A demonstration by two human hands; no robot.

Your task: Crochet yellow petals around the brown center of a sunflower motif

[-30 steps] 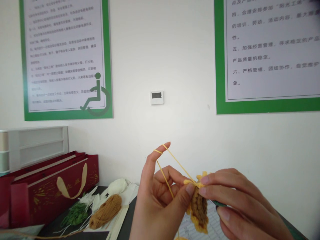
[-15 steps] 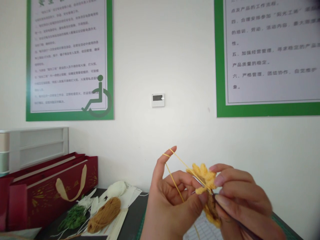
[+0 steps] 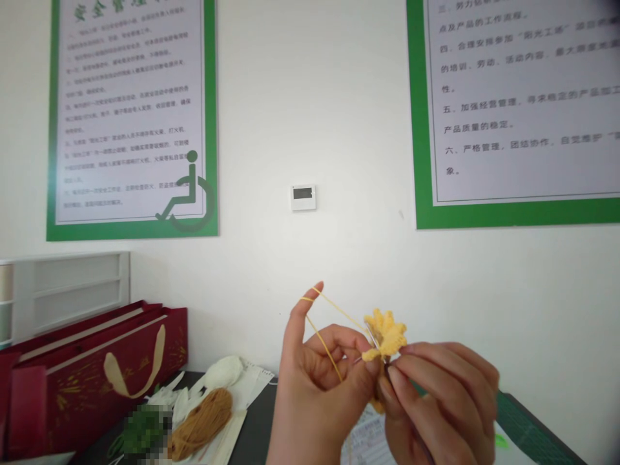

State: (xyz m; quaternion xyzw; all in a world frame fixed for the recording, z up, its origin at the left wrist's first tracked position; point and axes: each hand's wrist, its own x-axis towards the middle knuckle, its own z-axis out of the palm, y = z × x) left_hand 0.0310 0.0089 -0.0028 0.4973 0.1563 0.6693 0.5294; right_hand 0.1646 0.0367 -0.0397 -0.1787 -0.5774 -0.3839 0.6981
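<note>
My left hand [image 3: 329,381] pinches the lower edge of a yellow crocheted flower piece [image 3: 391,330] between thumb and fingers. Its raised index finger carries a loop of yellow yarn [image 3: 325,349], and one strand runs from the fingertip down to the crochet work. Closed round a crochet hook [image 3: 372,336], my right hand [image 3: 445,387] also touches the flower's right side. The hook's silver shaft passes across the front of the petals; its dark handle is mostly behind my fingers. Part of the piece hangs below, largely covered by both hands.
Dark red gift bags [image 3: 97,381] stand at left beside a white rack [image 3: 72,284]. Near them lie a brown yarn skein [image 3: 206,420], white yarn [image 3: 223,372] and a blurred green bundle [image 3: 143,429]. A printed sheet [image 3: 371,442] and green cutting mat [image 3: 533,429] are beneath my hands.
Both hands and the flower piece have shifted left in view. My right hand has turned, its knuckles now higher, and the hook stands steeper. The yarn stays looped over my left index finger.
</note>
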